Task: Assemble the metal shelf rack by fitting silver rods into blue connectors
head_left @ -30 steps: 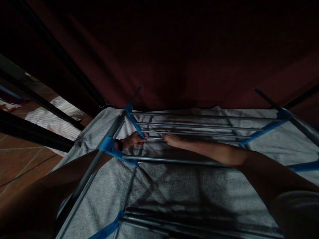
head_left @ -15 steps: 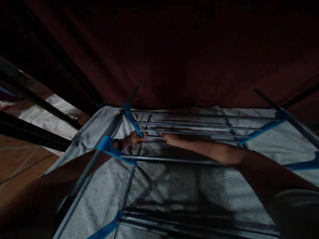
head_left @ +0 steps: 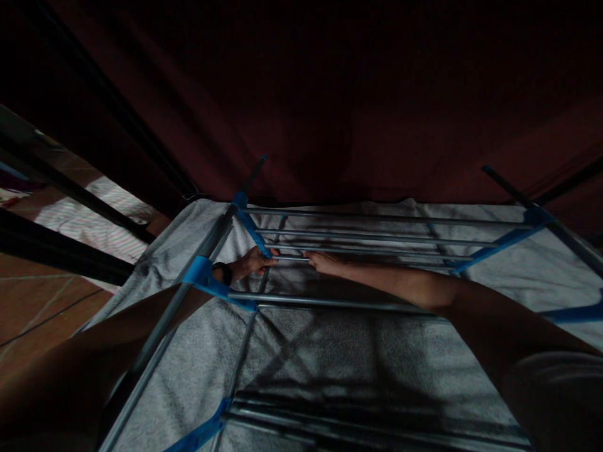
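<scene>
A metal-tube rack with blue plastic brackets stands in front of me. My left hand [head_left: 258,260] is closed around the lower end of the far-left blue bracket [head_left: 257,233]. My right hand [head_left: 323,262] grips the lowest far metal rod [head_left: 292,257], a short way right of that bracket. Several parallel rods [head_left: 377,236] run above it to the far-right blue bracket [head_left: 490,248]. Nearer me, another rod [head_left: 330,302] leaves the middle-left bracket [head_left: 202,276], and my left forearm passes beneath the side tube [head_left: 164,326].
Grey cloth [head_left: 339,351] lies under the rack. A dark red fabric wall [head_left: 330,138] rises behind it. At left are dark bars [head_left: 61,251], a striped cloth [head_left: 103,213] and a tiled floor [head_left: 42,301]. Several loose-looking rods [head_left: 330,417] lie at the front.
Both hands keep their hold in nearly the same place. The right forearm and the right end of the rack have shifted very slightly.
</scene>
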`<state>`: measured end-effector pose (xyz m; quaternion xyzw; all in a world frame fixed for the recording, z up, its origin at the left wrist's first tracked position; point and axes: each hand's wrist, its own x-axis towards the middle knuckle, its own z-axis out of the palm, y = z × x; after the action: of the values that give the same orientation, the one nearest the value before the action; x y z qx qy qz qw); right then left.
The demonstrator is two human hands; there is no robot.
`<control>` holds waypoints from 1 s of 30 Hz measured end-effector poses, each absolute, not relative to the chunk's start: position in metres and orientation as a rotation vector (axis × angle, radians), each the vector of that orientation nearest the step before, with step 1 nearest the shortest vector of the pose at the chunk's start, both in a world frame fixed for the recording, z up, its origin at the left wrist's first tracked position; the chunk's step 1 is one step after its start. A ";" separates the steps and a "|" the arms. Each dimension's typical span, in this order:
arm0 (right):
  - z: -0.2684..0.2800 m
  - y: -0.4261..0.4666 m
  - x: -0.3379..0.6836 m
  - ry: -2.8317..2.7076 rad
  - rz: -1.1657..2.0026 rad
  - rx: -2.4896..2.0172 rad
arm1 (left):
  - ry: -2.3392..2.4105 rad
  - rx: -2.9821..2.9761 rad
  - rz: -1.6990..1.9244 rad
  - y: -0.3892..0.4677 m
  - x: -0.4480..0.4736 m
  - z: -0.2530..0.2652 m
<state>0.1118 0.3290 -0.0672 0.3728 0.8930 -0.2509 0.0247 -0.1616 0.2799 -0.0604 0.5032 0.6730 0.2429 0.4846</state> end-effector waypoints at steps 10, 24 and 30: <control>-0.063 0.327 0.104 2.730 -0.523 1.063 | 1.526 1.252 0.600 0.284 -0.169 -0.074; -0.071 0.335 0.103 2.720 -0.645 1.079 | 1.505 1.239 0.629 0.280 -0.166 -0.068; -0.066 0.334 0.099 2.696 -0.712 1.134 | 1.535 1.231 0.623 0.279 -0.164 -0.066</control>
<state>0.0993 0.3337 -0.0661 0.3758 0.8937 -0.2360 0.0658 -0.1645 0.2794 -0.0660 0.5119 0.6383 0.2589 0.5133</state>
